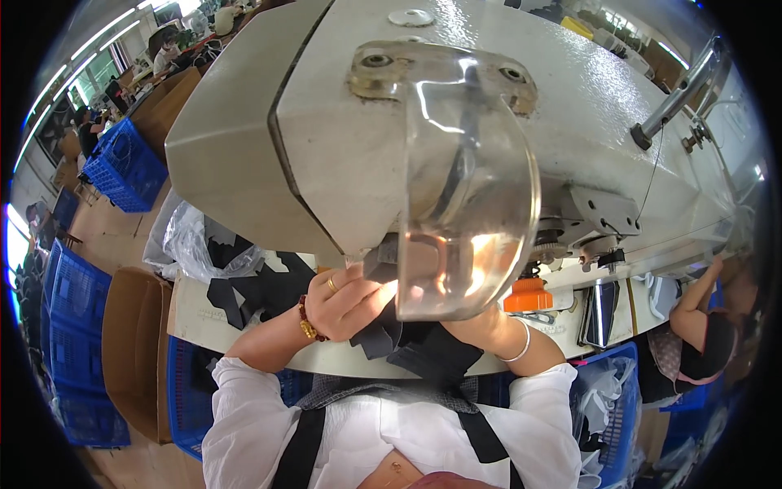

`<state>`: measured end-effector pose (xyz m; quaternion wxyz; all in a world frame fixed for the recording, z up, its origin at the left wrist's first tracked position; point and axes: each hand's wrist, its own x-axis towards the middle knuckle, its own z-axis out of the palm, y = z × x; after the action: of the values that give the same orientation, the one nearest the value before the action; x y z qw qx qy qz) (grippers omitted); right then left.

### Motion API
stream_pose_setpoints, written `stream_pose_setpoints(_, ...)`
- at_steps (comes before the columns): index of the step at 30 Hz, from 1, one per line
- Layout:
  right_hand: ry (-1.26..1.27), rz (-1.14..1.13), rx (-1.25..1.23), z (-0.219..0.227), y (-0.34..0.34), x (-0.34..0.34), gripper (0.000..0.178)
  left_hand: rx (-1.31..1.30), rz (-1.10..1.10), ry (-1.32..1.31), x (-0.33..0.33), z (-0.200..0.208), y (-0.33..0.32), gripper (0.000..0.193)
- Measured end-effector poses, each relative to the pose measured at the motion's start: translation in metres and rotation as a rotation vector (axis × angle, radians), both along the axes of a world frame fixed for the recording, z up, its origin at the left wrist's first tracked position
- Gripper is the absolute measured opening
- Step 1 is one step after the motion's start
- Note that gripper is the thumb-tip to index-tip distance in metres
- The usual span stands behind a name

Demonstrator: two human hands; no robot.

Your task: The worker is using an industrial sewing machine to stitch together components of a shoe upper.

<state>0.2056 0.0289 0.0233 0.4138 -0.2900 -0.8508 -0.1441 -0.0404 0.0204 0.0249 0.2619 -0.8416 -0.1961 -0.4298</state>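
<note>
My left hand (346, 303), with a ring and a beaded bracelet, is closed at a dark grey fabric piece (381, 261) under the head of a sewing machine (342, 155). Just to its right, my right hand (476, 328) reaches in behind the machine's clear plastic guard (471, 191); glare and the guard hide its fingers. Between my wrists, black fabric (428, 352) hangs over the table's near edge. The needle area cannot be made out behind the guard and hands.
Black cut pieces (273, 285) lie left of my hand, beside a clear plastic bag (204, 240). An orange-capped item (528, 295) stands at right. Blue crates (607, 407) and a cardboard box (134, 350) flank the table (195, 314). Another person (696, 342) sits at far right.
</note>
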Motion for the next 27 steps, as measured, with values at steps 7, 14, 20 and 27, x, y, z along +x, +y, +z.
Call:
stream_pose_setpoints(7,0.059,0.064,0.028,0.009,-0.001,0.0,0.008,-0.091,0.081,-0.083,-0.002,-0.037,0.01,0.02)
stream_pose_setpoints(14,0.234,0.256,-0.218,0.005,0.006,-0.001,0.007,-0.136,0.026,-0.089,-0.008,-0.05,0.017,0.012)
stream_pose_setpoints(20,0.219,0.231,-0.212,0.01,0.004,0.0,0.009,-0.132,0.057,-0.013,-0.008,-0.042,0.02,0.014)
stream_pose_setpoints(27,0.184,0.169,-0.073,0.004,0.005,-0.003,0.014,-0.157,0.028,-0.1,-0.003,-0.034,0.018,0.014)
